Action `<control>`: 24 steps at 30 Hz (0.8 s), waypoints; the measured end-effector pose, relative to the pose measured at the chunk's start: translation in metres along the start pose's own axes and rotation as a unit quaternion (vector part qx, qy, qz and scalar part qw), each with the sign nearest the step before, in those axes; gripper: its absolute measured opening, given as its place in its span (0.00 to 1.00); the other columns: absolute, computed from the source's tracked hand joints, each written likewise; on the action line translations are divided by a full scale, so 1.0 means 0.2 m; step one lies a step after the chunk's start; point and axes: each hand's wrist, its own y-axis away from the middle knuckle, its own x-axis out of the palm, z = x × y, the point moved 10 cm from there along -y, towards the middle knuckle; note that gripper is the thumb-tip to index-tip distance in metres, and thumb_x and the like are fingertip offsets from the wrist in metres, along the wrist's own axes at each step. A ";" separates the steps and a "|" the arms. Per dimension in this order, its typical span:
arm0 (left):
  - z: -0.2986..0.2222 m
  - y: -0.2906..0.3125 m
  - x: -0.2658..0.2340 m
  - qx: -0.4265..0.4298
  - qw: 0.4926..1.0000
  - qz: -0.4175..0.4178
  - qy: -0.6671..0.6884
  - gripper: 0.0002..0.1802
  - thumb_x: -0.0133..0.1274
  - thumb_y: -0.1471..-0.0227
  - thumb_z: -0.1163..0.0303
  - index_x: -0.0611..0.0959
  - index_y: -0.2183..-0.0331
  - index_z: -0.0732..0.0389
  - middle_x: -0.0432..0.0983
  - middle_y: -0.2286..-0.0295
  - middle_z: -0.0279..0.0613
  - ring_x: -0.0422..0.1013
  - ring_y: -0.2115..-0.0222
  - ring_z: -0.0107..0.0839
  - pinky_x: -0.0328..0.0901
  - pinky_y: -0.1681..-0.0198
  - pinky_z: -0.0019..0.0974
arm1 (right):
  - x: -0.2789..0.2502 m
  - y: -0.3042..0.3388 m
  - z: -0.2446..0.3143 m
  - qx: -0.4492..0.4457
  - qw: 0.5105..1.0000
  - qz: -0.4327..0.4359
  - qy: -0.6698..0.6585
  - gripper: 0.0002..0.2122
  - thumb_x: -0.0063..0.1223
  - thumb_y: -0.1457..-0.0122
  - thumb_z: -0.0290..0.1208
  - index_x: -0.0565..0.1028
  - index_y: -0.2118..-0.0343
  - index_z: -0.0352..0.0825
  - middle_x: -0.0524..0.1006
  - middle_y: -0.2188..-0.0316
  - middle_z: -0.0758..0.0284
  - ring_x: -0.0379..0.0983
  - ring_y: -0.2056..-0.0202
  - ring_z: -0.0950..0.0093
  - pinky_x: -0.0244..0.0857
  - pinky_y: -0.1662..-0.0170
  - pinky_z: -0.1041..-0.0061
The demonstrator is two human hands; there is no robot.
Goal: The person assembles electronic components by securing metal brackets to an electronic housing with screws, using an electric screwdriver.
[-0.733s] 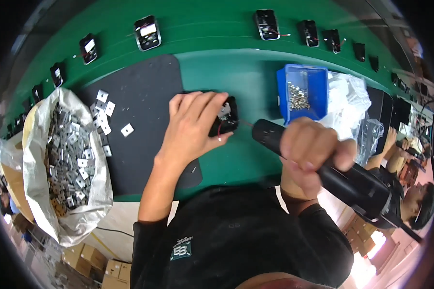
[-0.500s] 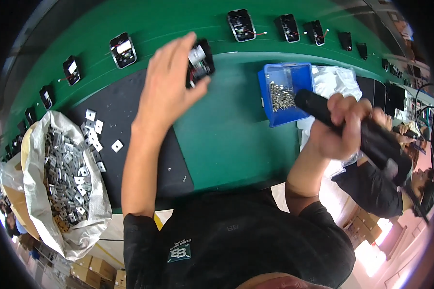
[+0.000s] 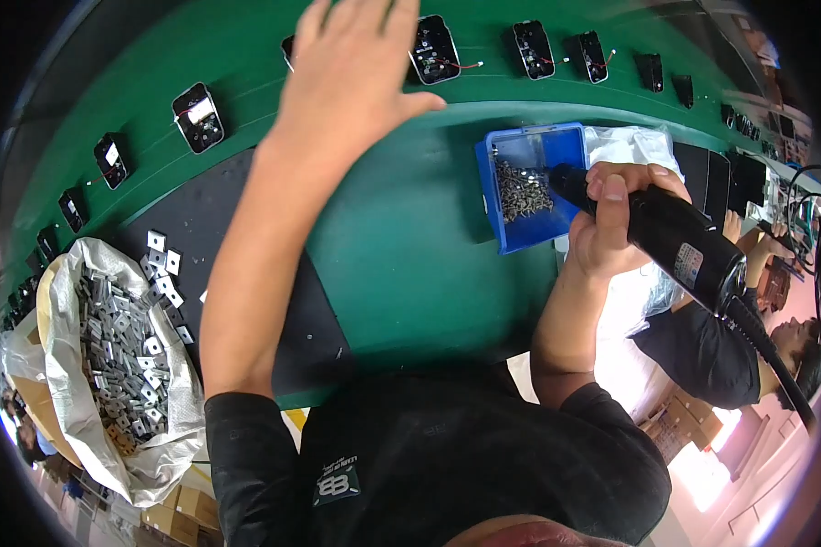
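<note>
My left hand [image 3: 347, 77] reaches over the green belt with its fingers stretched and the thumb spread. It is beside a black device housing [image 3: 436, 55] with a red wire and white connector. Another black housing [image 3: 287, 53] shows only its edge left of the hand, which covers the rest. My right hand [image 3: 616, 214] grips a black electric screwdriver [image 3: 684, 242] with a cable at its rear end. The screwdriver's front end is at the right side of a blue bin [image 3: 534, 239], over the small metal screws [image 3: 523, 193] in it. Its very tip is hard to make out.
Several more housings stand along the belt, such as one with a white part [image 3: 198, 118]. At the left, a white sack [image 3: 68, 392] holds many square metal plates [image 3: 123, 346]; some lie loose on the black mat [image 3: 301, 337]. At the right, a person [image 3: 711, 351] works nearby.
My left hand has let go of the housing it held, leaving it on the belt, and has moved up and right. The screwdriver's front end has shifted slightly left. Belt housings have shifted left.
</note>
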 end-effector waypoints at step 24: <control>-0.40 0.67 -0.76 -0.315 0.934 0.153 -0.075 0.34 0.68 0.63 0.70 0.78 0.49 0.59 0.74 0.49 0.45 0.71 0.51 0.45 0.65 0.49 0.46 | -0.18 -0.02 0.16 0.033 0.983 -0.007 -0.178 0.17 0.51 0.47 0.23 0.66 0.54 0.45 0.67 0.74 0.72 0.63 0.74 0.77 0.59 0.65 0.68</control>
